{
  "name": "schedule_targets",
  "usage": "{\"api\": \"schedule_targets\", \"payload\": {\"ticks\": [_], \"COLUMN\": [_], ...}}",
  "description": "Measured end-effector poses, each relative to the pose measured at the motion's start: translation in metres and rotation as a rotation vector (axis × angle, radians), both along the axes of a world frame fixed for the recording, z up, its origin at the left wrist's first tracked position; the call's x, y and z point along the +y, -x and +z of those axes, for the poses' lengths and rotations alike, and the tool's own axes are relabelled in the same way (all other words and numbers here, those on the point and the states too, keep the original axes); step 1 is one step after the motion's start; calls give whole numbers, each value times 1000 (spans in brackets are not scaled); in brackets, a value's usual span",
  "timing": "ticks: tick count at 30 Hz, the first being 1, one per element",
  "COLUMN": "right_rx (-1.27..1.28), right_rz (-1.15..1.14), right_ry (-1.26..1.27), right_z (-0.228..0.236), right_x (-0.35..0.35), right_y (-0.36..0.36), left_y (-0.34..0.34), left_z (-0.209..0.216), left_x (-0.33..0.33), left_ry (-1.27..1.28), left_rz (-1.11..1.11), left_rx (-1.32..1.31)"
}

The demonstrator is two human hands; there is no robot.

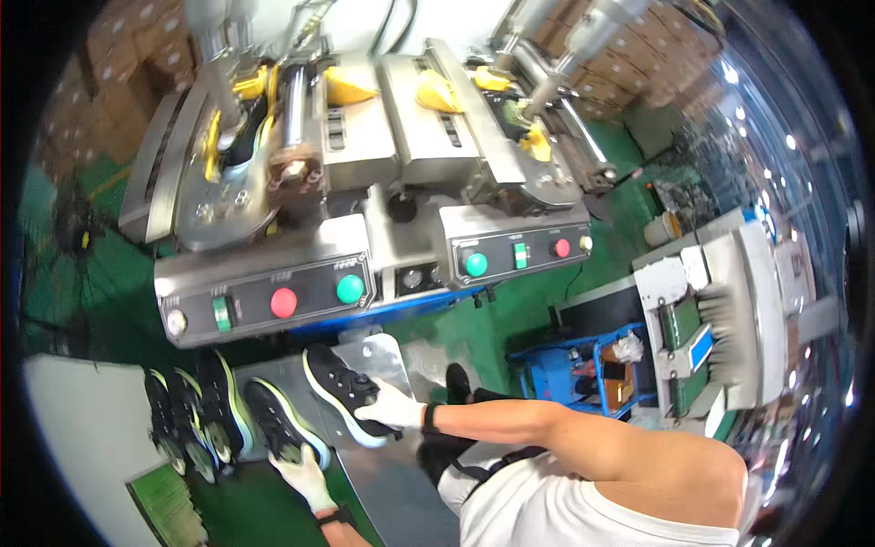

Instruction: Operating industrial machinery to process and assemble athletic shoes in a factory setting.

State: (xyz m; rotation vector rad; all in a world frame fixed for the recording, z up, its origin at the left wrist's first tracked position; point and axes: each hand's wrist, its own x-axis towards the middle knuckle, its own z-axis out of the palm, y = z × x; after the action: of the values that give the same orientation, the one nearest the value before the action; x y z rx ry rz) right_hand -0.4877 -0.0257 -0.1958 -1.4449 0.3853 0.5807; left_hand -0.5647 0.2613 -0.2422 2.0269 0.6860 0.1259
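Observation:
Two black sneakers with pale soles lie side by side on a grey metal shelf in front of the machine. My left hand [303, 479], in a white glove, is closed on the heel end of the nearer-left sneaker [278, 415]. In its own white glove, my right hand [392, 407] grips the other sneaker [337, 383] around its ankle opening. Several more black sneakers [221, 406] stand in a row just left of these. The fingertips inside the shoes are partly hidden.
A two-station pressing machine [401, 164] with yellow pads stands ahead, one black shoe [251, 137] clamped in its left station. Control panels [264, 296] with red and green buttons run along its front. A blue cart [547, 374] and a brush conveyor [729, 337] are at right.

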Motion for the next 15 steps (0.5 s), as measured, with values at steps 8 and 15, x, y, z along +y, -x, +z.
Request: {"api": "schedule_targets", "payload": {"ticks": [8, 15], "right_rx": [155, -231], "right_rz": [-512, -1264], "right_ry": [-194, -97], "right_z": [144, 224], "right_x": [-239, -349], "right_y": [96, 264], "left_y": [-32, -34], "left_z": [136, 225], "left_x": [-244, -436], "left_ry": [673, 600], "left_rz": [-598, -1354], "left_rx": [359, 198]}}
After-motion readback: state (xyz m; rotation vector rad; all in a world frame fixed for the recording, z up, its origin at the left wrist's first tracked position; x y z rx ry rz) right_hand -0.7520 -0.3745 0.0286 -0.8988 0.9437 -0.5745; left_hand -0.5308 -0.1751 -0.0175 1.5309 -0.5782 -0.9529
